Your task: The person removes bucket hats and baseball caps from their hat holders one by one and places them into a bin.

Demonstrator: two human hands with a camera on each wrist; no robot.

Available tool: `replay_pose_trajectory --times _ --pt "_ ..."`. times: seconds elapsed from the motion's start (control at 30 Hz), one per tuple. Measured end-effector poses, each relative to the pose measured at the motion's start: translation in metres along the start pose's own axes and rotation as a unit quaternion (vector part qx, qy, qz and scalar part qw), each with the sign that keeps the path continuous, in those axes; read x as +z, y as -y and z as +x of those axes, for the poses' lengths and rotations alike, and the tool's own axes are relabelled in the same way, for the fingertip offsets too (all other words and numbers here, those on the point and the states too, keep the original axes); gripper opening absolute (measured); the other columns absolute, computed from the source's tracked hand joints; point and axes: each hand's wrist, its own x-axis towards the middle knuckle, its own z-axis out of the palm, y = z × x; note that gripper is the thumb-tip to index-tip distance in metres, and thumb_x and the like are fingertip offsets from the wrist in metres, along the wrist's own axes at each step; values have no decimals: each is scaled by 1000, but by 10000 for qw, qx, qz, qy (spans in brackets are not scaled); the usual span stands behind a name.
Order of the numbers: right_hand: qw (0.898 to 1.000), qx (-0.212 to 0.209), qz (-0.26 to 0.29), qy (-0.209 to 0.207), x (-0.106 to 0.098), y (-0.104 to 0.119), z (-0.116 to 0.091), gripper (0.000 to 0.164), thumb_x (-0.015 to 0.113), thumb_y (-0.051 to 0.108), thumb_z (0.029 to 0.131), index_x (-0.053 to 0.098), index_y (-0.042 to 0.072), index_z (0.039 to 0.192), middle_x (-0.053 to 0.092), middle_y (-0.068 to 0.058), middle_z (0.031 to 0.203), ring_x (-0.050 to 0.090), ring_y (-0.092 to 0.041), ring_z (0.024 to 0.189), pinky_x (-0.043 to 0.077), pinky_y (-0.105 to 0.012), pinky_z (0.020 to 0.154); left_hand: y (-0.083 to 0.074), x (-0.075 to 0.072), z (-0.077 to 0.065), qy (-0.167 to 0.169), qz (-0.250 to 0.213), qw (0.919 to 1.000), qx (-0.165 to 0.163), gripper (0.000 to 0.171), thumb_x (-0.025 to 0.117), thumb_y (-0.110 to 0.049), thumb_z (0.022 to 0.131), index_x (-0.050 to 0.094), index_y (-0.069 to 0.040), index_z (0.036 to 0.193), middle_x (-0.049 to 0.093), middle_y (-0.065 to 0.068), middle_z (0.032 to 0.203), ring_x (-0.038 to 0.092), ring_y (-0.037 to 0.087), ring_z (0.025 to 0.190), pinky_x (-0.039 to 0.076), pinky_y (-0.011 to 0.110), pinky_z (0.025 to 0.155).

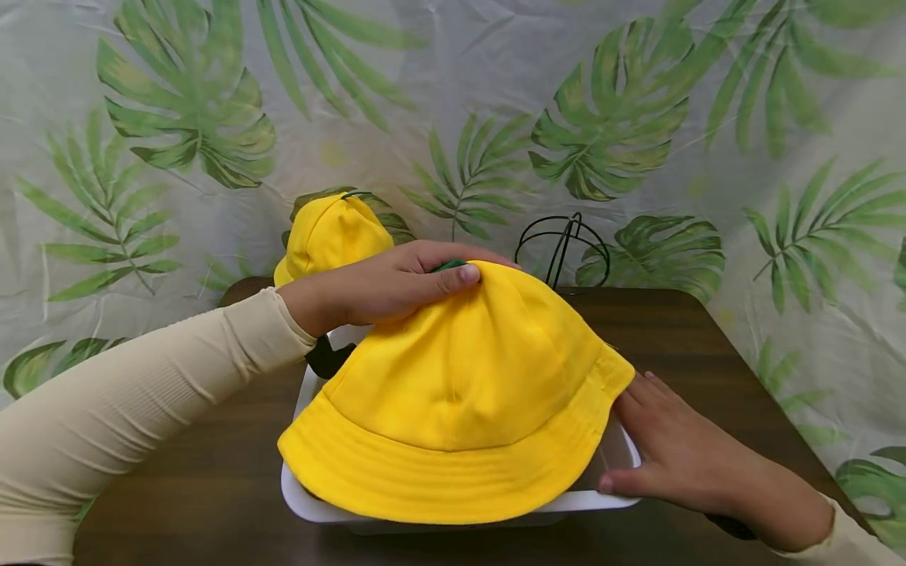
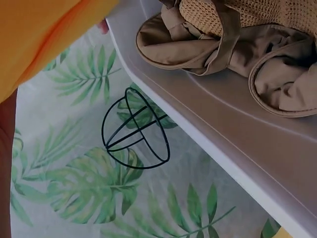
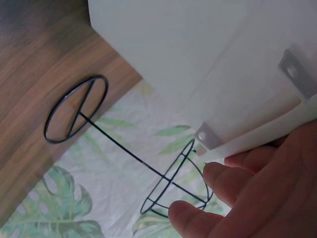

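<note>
A yellow bucket hat (image 1: 453, 393) hangs brim down over a white bin (image 1: 311, 507), covering much of its opening. My left hand (image 1: 403, 279) holds the hat by the top of its crown, thumb on the near side; a bit of green shows by the thumb. At the bin's right side, my right hand (image 1: 672, 456) grips the rim, with its thumb on the near corner. In the right wrist view, its fingers (image 3: 233, 183) lie along the bin's handle (image 3: 267, 129). Inside the bin, the left wrist view shows brown fabric and woven hats (image 2: 188, 44).
A second yellow hat (image 1: 336, 236) sits raised behind the bin at the left. At the back right, a black wire hat stand (image 1: 562, 244) stands bare on the dark wooden table (image 1: 665, 330). A leaf-patterned curtain (image 1: 481, 94) hangs behind the table.
</note>
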Motion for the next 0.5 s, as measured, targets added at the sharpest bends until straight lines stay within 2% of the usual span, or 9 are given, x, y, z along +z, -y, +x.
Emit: replay_pose_trajectory --times 0.13,0.23,0.3,0.37,0.5 --pt "10000 12 -32 14 0 0 0 109 72 64 76 15 23 160 19 -2 163 25 -32 144 27 -67 104 0 0 -1 6 -230 9997 23 42 39 -16 108 47 -5 147 54 6 142 58 27 117 49 38 96" --pt "10000 -65 -9 -29 0 -2 0 108 72 63 75 16 24 160 19 -2 163 24 -29 144 20 -53 114 -4 2 0 118 -313 9994 96 43 40 -19 108 46 -5 147 53 6 143 57 27 118 49 38 96" --pt "9998 -147 52 -89 -1 -2 1 107 74 62 74 19 25 159 21 -1 162 24 -25 143 16 -42 115 -6 3 1 224 -308 9992 137 43 41 -20 108 46 -5 148 52 5 144 57 27 118 49 38 96" --pt "9995 -216 148 -173 -1 -2 3 101 77 61 72 27 28 154 27 3 158 29 -19 139 16 -36 111 -9 6 2 317 -262 9990 170 43 41 -20 108 46 -6 148 51 3 145 56 26 119 49 38 96" --pt "9991 -234 243 -273 -2 2 6 77 79 57 71 40 39 136 42 13 138 39 -9 123 26 -40 101 -14 11 2 402 -177 9990 113 42 39 -17 108 47 -7 148 52 1 145 56 25 119 48 39 96"
